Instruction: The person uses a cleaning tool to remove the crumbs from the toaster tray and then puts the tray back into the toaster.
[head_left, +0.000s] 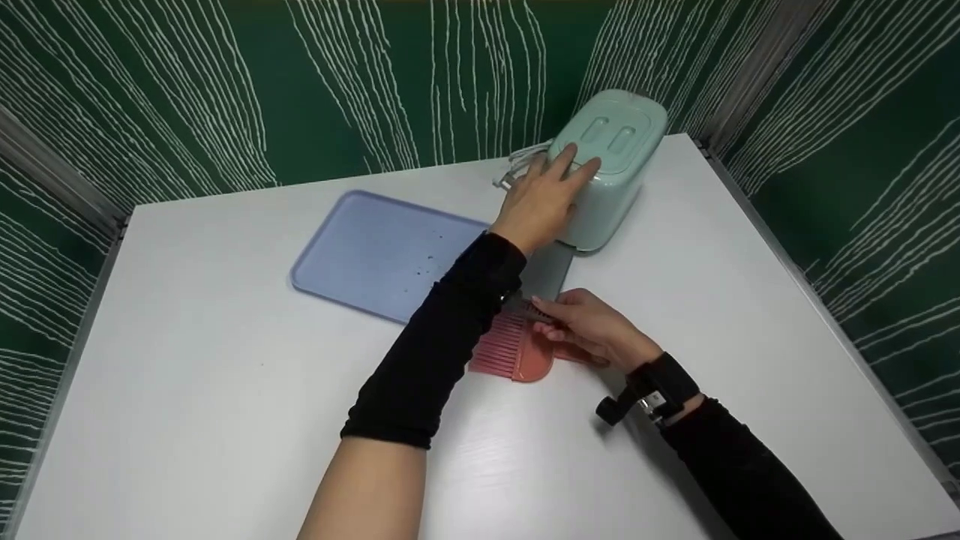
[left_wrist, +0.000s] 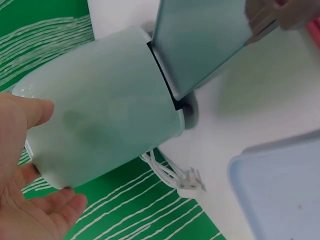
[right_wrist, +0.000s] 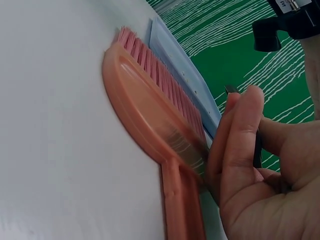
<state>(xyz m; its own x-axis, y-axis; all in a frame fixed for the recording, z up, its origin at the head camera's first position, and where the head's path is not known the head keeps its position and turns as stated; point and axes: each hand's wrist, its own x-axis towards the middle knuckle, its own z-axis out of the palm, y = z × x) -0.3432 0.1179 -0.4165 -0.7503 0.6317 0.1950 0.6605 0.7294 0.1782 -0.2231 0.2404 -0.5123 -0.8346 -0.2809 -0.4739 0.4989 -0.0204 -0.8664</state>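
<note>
A mint-green toaster (head_left: 611, 195) stands at the back right, two oblong ridges on its top. My left hand (head_left: 544, 199) rests there with fingers spread; the left wrist view has the thumb and fingertips at the toaster's far end. A thin greenish crumb tray (left_wrist: 200, 45) slants from the opening at the toaster's lower edge. Its outer end is pinched between the thumb and fingers of my right hand (head_left: 592, 322). Just under that hand, an orange brush (right_wrist: 145, 110) with pink bristles lies on the table.
A blue tray (head_left: 360, 255) with scattered dark crumbs lies left of the toaster, partly behind my left forearm. The white cord and plug (left_wrist: 172, 180) lie beside the toaster. Green walls with white lines border the white table (head_left: 225, 390).
</note>
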